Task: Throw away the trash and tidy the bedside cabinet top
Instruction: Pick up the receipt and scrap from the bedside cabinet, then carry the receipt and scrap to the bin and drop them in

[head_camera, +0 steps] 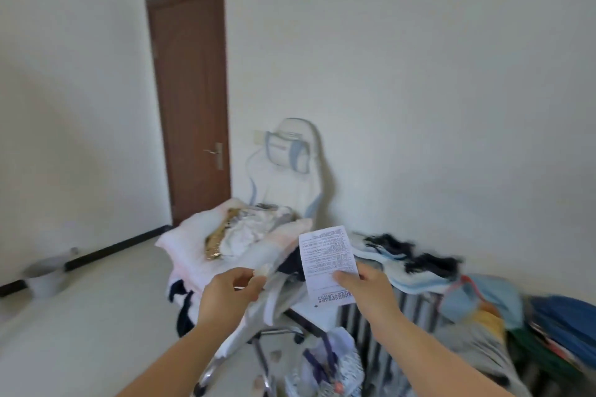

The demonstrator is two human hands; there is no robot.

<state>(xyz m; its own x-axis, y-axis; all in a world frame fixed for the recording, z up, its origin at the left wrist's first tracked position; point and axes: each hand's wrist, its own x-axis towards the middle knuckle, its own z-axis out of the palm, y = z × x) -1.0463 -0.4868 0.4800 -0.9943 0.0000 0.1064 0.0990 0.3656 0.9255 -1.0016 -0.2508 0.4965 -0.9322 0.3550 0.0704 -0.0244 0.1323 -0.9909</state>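
Note:
My right hand point(366, 288) holds up a white printed paper slip point(327, 259) by its lower right part, thumb on the front. My left hand point(230, 292) is raised beside it and pinches a small pale scrap point(262, 271) between thumb and fingers. Low in the view, between my forearms, stands a bin with a clear bag point(325, 361) holding wrappers. The bedside cabinet is not in view.
A white and blue swivel chair point(283, 184) piled with clothes stands just ahead. A radiator point(380, 325) with cloths draped on it runs to the right. A brown door point(190, 97) is behind, and a grey bucket point(43, 277) sits on the floor at left.

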